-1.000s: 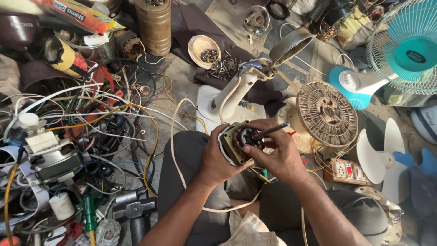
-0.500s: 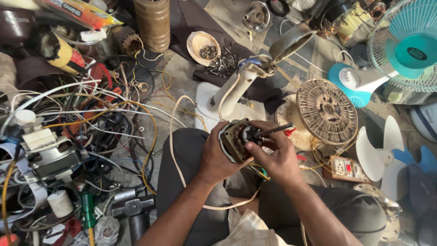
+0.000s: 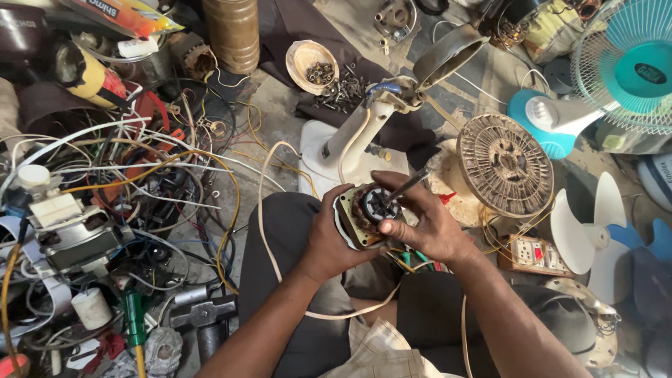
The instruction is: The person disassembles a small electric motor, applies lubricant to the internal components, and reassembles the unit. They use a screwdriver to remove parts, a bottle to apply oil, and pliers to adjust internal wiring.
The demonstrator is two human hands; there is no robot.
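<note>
Gripping the fan motor point(image 3: 364, 213) unchanged, my left hand point(image 3: 329, 241) steadies it; my right hand point(image 3: 427, 224), beside it, grasps the screwdriver point(image 3: 406, 185), now reseated.

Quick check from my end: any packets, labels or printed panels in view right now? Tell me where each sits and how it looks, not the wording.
Flat packet: top left among the clutter, orange and yellow with dark print.
Oval label: on the teal hub of the fan at top right, dark with pale print.
Switch board: right of the right hand, pale panel on a wooden base, red switch.
No screens in view.
</note>
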